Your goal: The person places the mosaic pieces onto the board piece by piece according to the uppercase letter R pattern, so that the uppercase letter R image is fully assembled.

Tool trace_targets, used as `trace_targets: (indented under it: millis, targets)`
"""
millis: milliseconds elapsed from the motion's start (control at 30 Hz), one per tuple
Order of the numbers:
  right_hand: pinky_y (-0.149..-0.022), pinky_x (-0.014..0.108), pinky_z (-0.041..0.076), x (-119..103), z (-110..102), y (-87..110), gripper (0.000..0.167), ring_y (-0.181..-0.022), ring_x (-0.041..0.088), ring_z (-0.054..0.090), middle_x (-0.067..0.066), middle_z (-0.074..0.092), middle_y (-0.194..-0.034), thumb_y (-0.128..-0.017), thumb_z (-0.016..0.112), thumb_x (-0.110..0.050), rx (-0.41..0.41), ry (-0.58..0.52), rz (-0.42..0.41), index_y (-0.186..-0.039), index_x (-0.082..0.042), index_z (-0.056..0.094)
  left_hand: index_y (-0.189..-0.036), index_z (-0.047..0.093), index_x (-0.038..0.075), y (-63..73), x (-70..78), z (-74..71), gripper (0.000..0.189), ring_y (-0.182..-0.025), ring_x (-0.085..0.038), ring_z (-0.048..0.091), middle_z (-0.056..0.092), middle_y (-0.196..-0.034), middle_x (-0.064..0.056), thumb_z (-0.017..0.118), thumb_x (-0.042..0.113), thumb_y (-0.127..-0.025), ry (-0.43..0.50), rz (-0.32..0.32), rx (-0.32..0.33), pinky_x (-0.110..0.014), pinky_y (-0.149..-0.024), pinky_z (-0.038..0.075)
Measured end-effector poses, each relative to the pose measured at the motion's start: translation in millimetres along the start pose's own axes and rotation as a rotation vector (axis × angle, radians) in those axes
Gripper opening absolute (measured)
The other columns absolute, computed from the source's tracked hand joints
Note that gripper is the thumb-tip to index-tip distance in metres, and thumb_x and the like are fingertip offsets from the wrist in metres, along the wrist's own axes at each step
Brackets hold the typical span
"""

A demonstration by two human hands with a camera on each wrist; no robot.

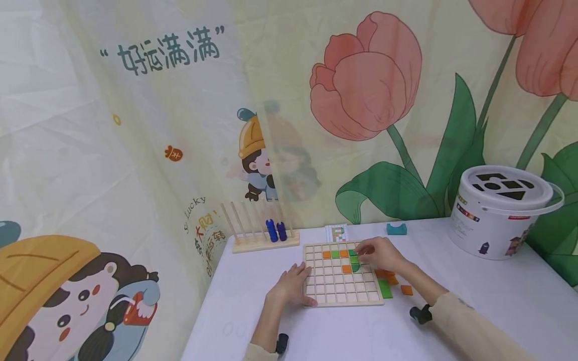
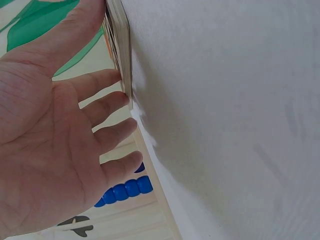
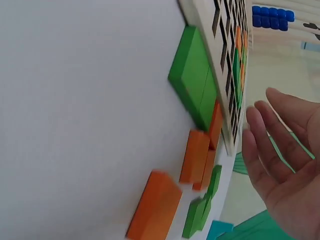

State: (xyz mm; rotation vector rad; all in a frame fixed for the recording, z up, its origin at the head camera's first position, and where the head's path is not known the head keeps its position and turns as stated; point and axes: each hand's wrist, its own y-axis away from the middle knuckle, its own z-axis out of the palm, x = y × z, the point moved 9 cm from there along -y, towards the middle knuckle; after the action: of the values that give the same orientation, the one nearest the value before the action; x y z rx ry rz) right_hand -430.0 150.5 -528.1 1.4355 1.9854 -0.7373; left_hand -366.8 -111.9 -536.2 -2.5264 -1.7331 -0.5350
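Observation:
A wooden grid board (image 1: 325, 288) lies on the white table with several orange and green tiles set in its upper right cells, among them an orange tile (image 1: 346, 269) and a dark green rounded tile (image 1: 355, 267). My left hand (image 1: 290, 287) rests against the board's left edge, fingers spread and thumb at the near corner; its fingertips meet the edge in the left wrist view. Over the board's upper right cells, my right hand (image 1: 379, 253) hovers with loosely bent fingers, fingertips close to the green tiles. Nothing shows between those fingers (image 3: 270, 130) in the right wrist view.
Loose green tiles (image 1: 385, 289) and orange tiles (image 1: 407, 290) lie right of the board. Behind it are a pattern card (image 1: 338, 233) and a teal arched block (image 1: 397, 229). A peg rack (image 1: 244, 246) with blue beads stands back left, a lidded white bucket (image 1: 492, 230) back right.

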Motion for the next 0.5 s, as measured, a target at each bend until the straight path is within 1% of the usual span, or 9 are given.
trace_targets:
  millis: [133, 233, 367, 500]
  targets:
    - [-0.085, 0.042, 0.061, 10, -19, 6.3, 0.014, -0.091, 0.02, 0.067, -0.002, 0.075, -0.095, -0.091, 0.08, -0.008, 0.105, 0.039, 0.017, -0.105, -0.01, 0.079, -0.156, 0.048, 0.01, -0.6, -0.6, 1.1, 0.099, -0.155, -0.035, 0.031, 0.038, -0.166, -0.013, 0.093, 0.045, -0.074, 0.005, -0.003, 0.001, -0.055, -0.126, 0.028]
    - [-0.082, 0.041, 0.062, 17, -29, 10.6, 0.013, -0.09, 0.022, 0.067, 0.001, 0.075, -0.095, -0.091, 0.079, -0.007, 0.149, 0.05, 0.038, -0.104, -0.007, 0.079, -0.156, 0.048, 0.01, -1.4, -1.6, 2.3, 0.099, -0.155, -0.035, 0.031, 0.038, -0.166, -0.013, 0.093, 0.045, -0.074, 0.002, -0.006, 0.003, -0.054, -0.126, 0.028]
    - [-0.077, 0.037, 0.062, 29, -37, 14.3, 0.014, -0.088, 0.022, 0.067, 0.003, 0.074, -0.094, -0.091, 0.079, -0.006, 0.159, 0.061, 0.075, -0.104, -0.004, 0.078, -0.155, 0.049, 0.01, -2.3, -2.3, 3.0, 0.1, -0.155, -0.035, 0.032, 0.039, -0.166, -0.013, 0.094, 0.045, -0.073, -0.007, -0.007, 0.01, -0.054, -0.125, 0.029]
    - [-0.077, 0.036, 0.063, 38, -38, 15.5, 0.017, -0.086, 0.021, 0.065, 0.002, 0.074, -0.093, -0.088, 0.081, -0.003, 0.118, 0.086, 0.098, -0.104, -0.004, 0.078, -0.155, 0.049, 0.009, -2.0, -0.9, 1.2, 0.099, -0.155, -0.035, 0.032, 0.039, -0.166, -0.013, 0.094, 0.044, -0.074, 0.0, -0.002, 0.013, -0.055, -0.125, 0.029]
